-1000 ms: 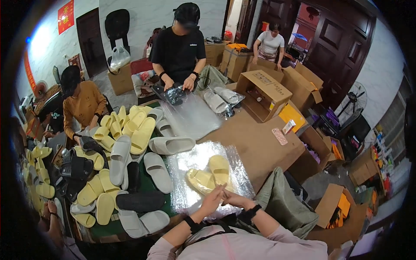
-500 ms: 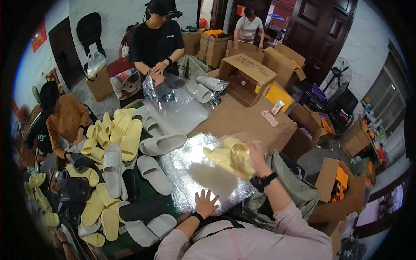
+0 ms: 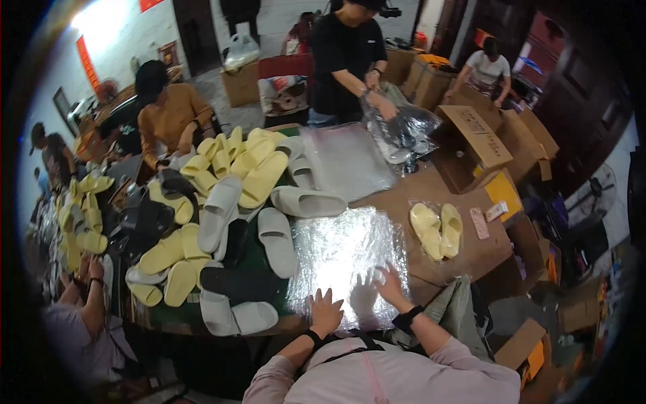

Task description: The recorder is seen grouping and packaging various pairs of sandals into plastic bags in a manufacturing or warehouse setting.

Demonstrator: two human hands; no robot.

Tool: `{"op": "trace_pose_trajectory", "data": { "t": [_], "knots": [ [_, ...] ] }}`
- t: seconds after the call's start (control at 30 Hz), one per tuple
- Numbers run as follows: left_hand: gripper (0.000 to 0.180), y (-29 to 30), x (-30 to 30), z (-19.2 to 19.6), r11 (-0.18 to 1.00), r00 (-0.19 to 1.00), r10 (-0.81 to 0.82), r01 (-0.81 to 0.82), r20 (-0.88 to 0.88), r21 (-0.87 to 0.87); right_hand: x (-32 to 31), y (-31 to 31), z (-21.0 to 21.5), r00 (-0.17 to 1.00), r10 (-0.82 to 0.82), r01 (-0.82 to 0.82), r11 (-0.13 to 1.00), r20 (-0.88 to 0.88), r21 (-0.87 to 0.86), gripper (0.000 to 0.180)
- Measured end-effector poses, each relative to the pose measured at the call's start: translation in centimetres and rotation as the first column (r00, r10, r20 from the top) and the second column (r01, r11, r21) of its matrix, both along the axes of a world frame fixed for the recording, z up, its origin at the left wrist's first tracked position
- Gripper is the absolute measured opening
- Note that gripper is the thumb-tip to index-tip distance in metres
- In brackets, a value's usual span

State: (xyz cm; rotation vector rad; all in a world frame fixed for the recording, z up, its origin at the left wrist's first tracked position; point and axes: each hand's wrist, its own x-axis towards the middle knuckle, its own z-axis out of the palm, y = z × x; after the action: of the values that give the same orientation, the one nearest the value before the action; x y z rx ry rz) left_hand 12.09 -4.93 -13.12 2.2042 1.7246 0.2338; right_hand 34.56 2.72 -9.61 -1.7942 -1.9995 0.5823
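Observation:
My left hand (image 3: 326, 312) lies with fingers spread on the near edge of a stack of shiny clear plastic bags (image 3: 340, 246). Over the stack's right side hovers my right hand (image 3: 391, 284), empty, its fingers apart and its shadow falling on the plastic. To the right of the stack, a pair of pale yellow slippers (image 3: 426, 230) rests on the brown cardboard surface, apparently inside a clear bag. Left of the stack, a grey slipper (image 3: 276, 242) and a black slipper (image 3: 240, 281) lie close by, and another grey slipper (image 3: 308, 201) sits just beyond its far edge.
Loose yellow slippers (image 3: 264, 177) are heaped at the left. Across the table, a co-worker in black (image 3: 346, 60) handles a bag of slippers near more clear bags (image 3: 346, 161). A pink phone (image 3: 478, 223), a small white box (image 3: 496, 211) and an open carton (image 3: 476, 145) stand at the right.
My right hand has let go of the bagged yellow slippers, now lying right of the stack, and has come back over the plastic. My left hand stays on the stack. The view has turned left.

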Motion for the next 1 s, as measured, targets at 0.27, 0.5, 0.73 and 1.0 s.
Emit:
{"op": "trace_pose_trajectory", "data": {
  "t": [0.27, 0.5, 0.73, 1.0],
  "knots": [
    [0.055, 2.2, -6.9, 1.2, 0.935, 0.937, 0.346, -0.349, 0.047, 0.067, -9.7, -3.6, -3.0, 0.729, 0.623, -0.539, 0.778, 0.286, -0.323, 0.061],
    [0.065, 10.2, -21.1, 5.7, 0.732, 0.768, 0.641, -0.612, 0.003, 0.298, -10.6, -1.3, -2.7, 0.715, 0.681, -0.479, 0.642, 0.157, -0.599, 0.054],
    [0.087, 17.2, -28.2, 8.9, 0.701, 0.702, 0.711, -0.702, -0.044, 0.124, -12.6, -4.5, -2.4, 0.875, 0.428, -0.25, 0.8, 0.226, -0.545, 0.045],
    [0.072, 18.2, -30.4, 7.1, 0.691, 0.691, 0.721, -0.708, -0.06, 0.148, -14.0, -7.9, -2.9, 0.934, 0.326, -0.204, 0.823, 0.148, -0.53, 0.057]
  ]
}}
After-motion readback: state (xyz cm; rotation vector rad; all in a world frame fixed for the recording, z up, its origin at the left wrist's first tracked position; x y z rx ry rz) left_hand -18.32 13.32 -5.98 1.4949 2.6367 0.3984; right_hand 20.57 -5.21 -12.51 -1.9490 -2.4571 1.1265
